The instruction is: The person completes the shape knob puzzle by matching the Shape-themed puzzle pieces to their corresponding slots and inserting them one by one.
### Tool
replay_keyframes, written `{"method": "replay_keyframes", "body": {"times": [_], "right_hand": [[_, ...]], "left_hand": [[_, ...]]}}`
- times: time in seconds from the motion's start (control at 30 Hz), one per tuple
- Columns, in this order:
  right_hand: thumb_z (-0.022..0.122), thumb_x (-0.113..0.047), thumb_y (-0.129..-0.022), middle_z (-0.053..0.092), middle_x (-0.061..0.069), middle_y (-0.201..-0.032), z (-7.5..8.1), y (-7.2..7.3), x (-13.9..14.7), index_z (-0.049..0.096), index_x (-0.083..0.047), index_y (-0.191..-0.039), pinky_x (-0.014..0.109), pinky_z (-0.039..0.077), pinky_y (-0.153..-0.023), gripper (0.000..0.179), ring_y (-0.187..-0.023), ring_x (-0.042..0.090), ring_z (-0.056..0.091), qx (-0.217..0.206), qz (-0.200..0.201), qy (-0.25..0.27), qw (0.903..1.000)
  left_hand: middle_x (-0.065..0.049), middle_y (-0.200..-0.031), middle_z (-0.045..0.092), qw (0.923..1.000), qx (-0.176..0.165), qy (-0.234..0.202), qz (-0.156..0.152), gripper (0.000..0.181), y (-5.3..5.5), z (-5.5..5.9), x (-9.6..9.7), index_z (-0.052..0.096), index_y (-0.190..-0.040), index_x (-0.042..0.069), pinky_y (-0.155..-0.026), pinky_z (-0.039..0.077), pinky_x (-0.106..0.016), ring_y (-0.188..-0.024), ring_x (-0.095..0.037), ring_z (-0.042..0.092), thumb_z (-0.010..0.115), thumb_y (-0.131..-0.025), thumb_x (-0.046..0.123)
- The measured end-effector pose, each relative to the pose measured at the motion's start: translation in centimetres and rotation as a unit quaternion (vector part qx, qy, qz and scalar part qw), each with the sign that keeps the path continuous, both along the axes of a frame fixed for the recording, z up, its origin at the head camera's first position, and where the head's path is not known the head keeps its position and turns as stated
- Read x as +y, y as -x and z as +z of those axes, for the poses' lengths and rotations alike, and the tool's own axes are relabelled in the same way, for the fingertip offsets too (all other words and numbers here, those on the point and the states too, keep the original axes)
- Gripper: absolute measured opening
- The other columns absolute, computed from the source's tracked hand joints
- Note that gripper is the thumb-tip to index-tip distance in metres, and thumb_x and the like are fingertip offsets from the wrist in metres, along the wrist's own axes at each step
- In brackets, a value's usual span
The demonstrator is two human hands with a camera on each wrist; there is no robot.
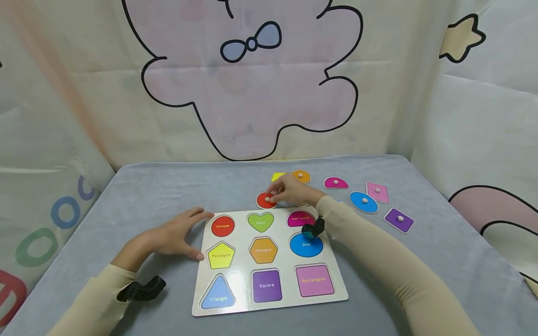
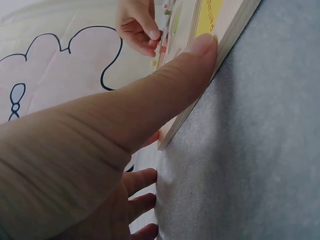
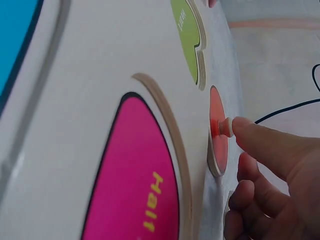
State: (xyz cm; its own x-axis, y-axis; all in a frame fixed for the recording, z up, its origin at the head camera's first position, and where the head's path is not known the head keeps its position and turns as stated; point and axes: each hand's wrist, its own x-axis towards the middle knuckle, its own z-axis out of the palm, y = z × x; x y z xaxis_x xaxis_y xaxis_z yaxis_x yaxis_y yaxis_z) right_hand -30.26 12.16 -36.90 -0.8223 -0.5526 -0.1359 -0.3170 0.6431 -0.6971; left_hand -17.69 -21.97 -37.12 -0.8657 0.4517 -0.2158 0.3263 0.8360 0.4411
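Observation:
A white shape puzzle board (image 1: 237, 289) with labelled, coloured shapes lies on the table. The left hand (image 1: 178, 233) rests at the board's left edge, thumb against it near the yellow pentagon (image 1: 221, 255); in the left wrist view its thumb (image 2: 185, 70) presses the wooden edge and the other fingers are spread. Just beyond the board's far edge, the right hand (image 1: 294, 189) pinches the small knob of a red circle puzzle piece (image 1: 261, 201). The right wrist view shows the thumb (image 3: 250, 132) against the knob (image 3: 227, 127), with the lower fingers curled.
Several knobbed pieces lie beyond the board: a yellow piece (image 1: 277, 176), orange hexagon (image 1: 300, 176), magenta half round (image 1: 335, 183), blue oval (image 1: 364, 202), pink rectangle (image 1: 377, 192) and purple square (image 1: 399, 220). Printed cloth (image 1: 252, 112) hangs behind the grey table (image 1: 168, 186).

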Motion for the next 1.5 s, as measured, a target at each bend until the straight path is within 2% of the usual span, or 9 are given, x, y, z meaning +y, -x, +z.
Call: {"method": "replay_keyframes", "body": {"times": [0.23, 0.37, 0.8, 1.17, 1.5], "right_hand": [[0.071, -0.011, -0.095, 0.058, 0.002, -0.077, -0.3, -0.2, -0.4, 0.076, -0.005, -0.103, 0.02, 0.042, -0.065, 0.011, -0.076, 0.016, 0.052, -0.004, 0.019, 0.005, 0.9998], [0.07, -0.012, -0.096, 0.057, 0.001, -0.075, -0.7, -0.2, -0.5, 0.076, -0.006, -0.098, 0.021, 0.04, -0.064, 0.009, -0.074, 0.015, 0.051, -0.002, 0.009, 0.008, 0.9999], [0.071, -0.013, -0.095, 0.058, 0.002, -0.078, -0.8, -0.3, -0.7, 0.076, -0.004, -0.101, 0.021, 0.042, -0.065, 0.011, -0.079, 0.017, 0.052, -0.008, -0.013, 0.027, 0.9995], [0.076, -0.013, -0.091, 0.058, 0.001, -0.075, 0.4, -0.3, -1.2, 0.077, -0.004, -0.097, 0.021, 0.042, -0.066, 0.011, -0.079, 0.017, 0.053, -0.007, -0.014, 0.06, 0.9981], [0.077, -0.018, -0.091, 0.068, 0.004, -0.09, 0.6, -1.2, -2.4, 0.079, -0.008, -0.1, 0.022, 0.047, -0.069, 0.014, -0.088, 0.018, 0.056, -0.037, -0.01, 0.069, 0.9969]], "left_hand": [[-0.027, -0.161, 0.03, 1.0, -0.002, 0.002, 0.001, 0.107, -0.2, 0.1, -0.1, 0.037, -0.156, 0.017, -0.107, 0.035, -0.076, -0.145, -0.055, 0.03, 0.089, -0.069, 0.05], [-0.026, -0.161, 0.03, 0.9999, -0.004, 0.005, 0.008, 0.108, -0.1, -0.2, 0.0, 0.037, -0.157, 0.018, -0.108, 0.036, -0.075, -0.145, -0.054, 0.03, 0.09, -0.068, 0.05], [-0.026, -0.163, 0.028, 0.9996, -0.013, 0.018, 0.017, 0.109, -0.2, 0.2, 0.2, 0.037, -0.157, 0.017, -0.11, 0.034, -0.073, -0.147, -0.054, 0.027, 0.089, -0.068, 0.05], [-0.025, -0.163, 0.027, 0.9994, -0.014, 0.019, 0.024, 0.11, -0.2, 0.5, 0.4, 0.036, -0.158, 0.017, -0.111, 0.034, -0.072, -0.148, -0.052, 0.027, 0.09, -0.068, 0.049], [-0.024, -0.163, 0.028, 0.9991, -0.017, 0.025, 0.03, 0.11, -0.1, 0.2, 0.4, 0.035, -0.158, 0.017, -0.111, 0.035, -0.072, -0.148, -0.051, 0.028, 0.09, -0.068, 0.048]]}}
